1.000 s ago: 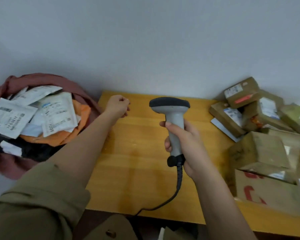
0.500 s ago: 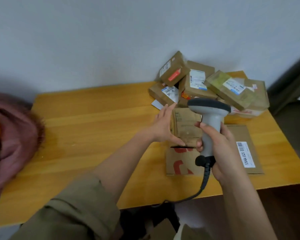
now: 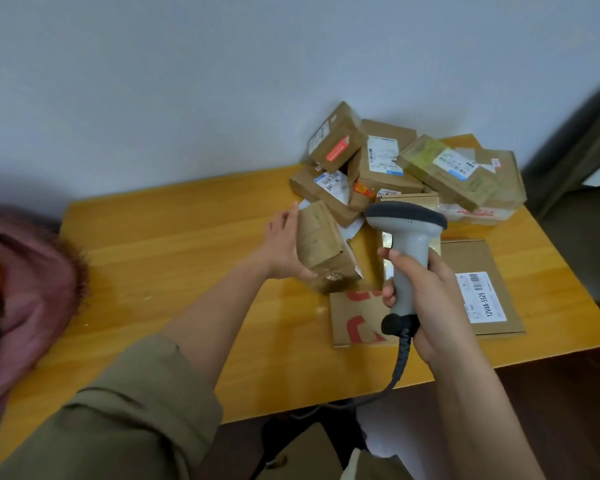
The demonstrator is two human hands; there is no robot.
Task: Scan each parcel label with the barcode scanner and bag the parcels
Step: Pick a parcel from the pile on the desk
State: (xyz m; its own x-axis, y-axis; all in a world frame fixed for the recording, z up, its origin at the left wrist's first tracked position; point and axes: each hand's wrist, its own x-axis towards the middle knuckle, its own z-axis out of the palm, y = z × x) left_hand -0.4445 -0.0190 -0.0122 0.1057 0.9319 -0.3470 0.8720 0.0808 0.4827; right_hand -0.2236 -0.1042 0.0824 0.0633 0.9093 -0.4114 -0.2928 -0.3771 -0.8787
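My left hand (image 3: 283,245) holds a small taped brown parcel (image 3: 323,245) by its left side and near edge, tilted above the wooden table (image 3: 174,265). No label shows on its visible faces. My right hand (image 3: 423,289) grips the handle of a grey barcode scanner (image 3: 404,237), held upright just right of that parcel, its dark head facing away from me. The scanner's cable (image 3: 392,379) hangs off the table's front edge. A pile of labelled cardboard parcels (image 3: 406,168) lies at the table's back right. The pink bag (image 3: 25,299) sits at the left edge.
A flat cardboard mailer (image 3: 478,299) with a white barcode label lies under the scanner, near the table's front right. A dark curtain or furniture edge (image 3: 575,161) stands at the far right. The white wall (image 3: 187,81) runs behind the table.
The view has swung from the bag to the parcel pile. My left hand has reached the small parcel, taken hold of it and lifted it leftward off the stack.
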